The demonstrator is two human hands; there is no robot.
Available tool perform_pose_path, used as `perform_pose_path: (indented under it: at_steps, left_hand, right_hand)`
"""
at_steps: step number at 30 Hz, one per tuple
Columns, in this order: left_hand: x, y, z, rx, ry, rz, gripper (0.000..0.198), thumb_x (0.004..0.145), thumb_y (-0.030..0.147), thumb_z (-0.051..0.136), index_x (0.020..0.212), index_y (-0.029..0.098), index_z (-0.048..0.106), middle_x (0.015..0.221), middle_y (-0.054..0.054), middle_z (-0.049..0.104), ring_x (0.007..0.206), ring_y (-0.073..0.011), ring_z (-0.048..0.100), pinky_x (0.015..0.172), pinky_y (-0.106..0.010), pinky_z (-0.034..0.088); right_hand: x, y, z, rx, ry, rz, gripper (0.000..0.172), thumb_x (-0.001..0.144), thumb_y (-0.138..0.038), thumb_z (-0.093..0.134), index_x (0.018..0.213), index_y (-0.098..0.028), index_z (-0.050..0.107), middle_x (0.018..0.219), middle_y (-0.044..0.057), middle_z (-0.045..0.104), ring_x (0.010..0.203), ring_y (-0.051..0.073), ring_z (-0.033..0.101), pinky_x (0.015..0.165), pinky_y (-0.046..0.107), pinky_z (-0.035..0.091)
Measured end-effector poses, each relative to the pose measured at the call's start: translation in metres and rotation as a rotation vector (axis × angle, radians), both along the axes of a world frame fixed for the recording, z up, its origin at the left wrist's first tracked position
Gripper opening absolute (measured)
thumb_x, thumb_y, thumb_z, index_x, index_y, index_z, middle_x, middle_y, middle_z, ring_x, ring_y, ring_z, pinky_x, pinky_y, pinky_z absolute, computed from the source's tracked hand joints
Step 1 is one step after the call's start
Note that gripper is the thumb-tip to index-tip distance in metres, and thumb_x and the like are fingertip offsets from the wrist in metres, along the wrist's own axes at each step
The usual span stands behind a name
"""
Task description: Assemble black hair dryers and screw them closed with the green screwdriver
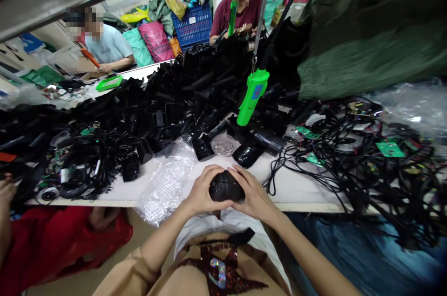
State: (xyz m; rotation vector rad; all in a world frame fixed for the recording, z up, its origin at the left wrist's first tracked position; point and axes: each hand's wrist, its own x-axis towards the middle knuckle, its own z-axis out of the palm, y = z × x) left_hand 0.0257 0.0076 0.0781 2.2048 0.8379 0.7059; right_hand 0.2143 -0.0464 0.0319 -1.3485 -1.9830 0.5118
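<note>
A black plastic housing [226,186] with holes in one end is held between my hands at the table's front edge. My left hand [204,191] wraps its left side, thumb below and fingers over the top. Around the right side curls my right hand [254,193]. Just beyond my fingers stands a small dish of silver screws [223,148]. Glossy black plastic shells [247,154] lie beside that dish. Above them a green electric screwdriver [252,98] hangs from a cord, touched by neither hand.
Black plastic parts [209,81] are heaped across the table [122,191]. Bubble wrap [171,179] drapes over the front edge at left. Tangled cables with green circuit boards [389,149] cover the right side. Two people sit opposite; another person's hand [7,193] shows at far left.
</note>
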Motion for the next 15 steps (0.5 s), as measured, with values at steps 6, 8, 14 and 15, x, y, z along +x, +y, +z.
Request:
perform_pose_path:
  at_steps: [6, 8, 14, 15]
  left_hand:
    - [0.003, -0.003, -0.003, 0.078, -0.008, -0.004, 0.073, 0.062, 0.041, 0.071, 0.126, 0.023, 0.040, 0.124, -0.012, 0.044, 0.116, -0.0281, 0.045, 0.098, -0.045, 0.041]
    - [0.003, -0.003, -0.001, 0.112, -0.025, 0.007, 0.070, 0.062, 0.041, 0.070, 0.123, 0.023, 0.043, 0.119, -0.011, 0.047, 0.112, -0.0274, 0.048, 0.095, -0.044, 0.044]
    - [0.015, -0.009, 0.014, 0.102, 0.148, 0.021, 0.070, 0.066, 0.044, 0.067, 0.128, 0.024, 0.042, 0.122, -0.010, 0.047, 0.114, -0.0273, 0.048, 0.095, -0.041, 0.044]
    - [0.017, -0.010, 0.014, 0.091, 0.173, 0.035, 0.073, 0.066, 0.044, 0.067, 0.131, 0.024, 0.039, 0.125, -0.010, 0.046, 0.116, -0.0281, 0.046, 0.097, -0.042, 0.043]
  right_hand:
    - [0.002, 0.003, 0.001, 0.038, 0.068, 0.058, 0.081, 0.070, -0.029, 0.064, 0.140, -0.026, 0.022, 0.130, 0.012, 0.042, 0.120, 0.029, 0.042, 0.099, 0.050, 0.038]
    - [0.002, 0.003, 0.001, 0.036, 0.077, 0.077, 0.081, 0.069, -0.028, 0.064, 0.139, -0.026, 0.023, 0.128, 0.012, 0.044, 0.119, 0.029, 0.043, 0.098, 0.050, 0.040]
    - [-0.003, 0.002, -0.010, 0.025, 0.145, 0.042, 0.080, 0.072, -0.032, 0.060, 0.139, -0.021, 0.019, 0.132, 0.016, 0.042, 0.120, 0.030, 0.043, 0.098, 0.050, 0.039]
    - [-0.004, 0.002, -0.011, 0.011, 0.170, 0.042, 0.079, 0.072, -0.033, 0.060, 0.139, -0.020, 0.019, 0.133, 0.016, 0.042, 0.120, 0.030, 0.043, 0.098, 0.050, 0.039]
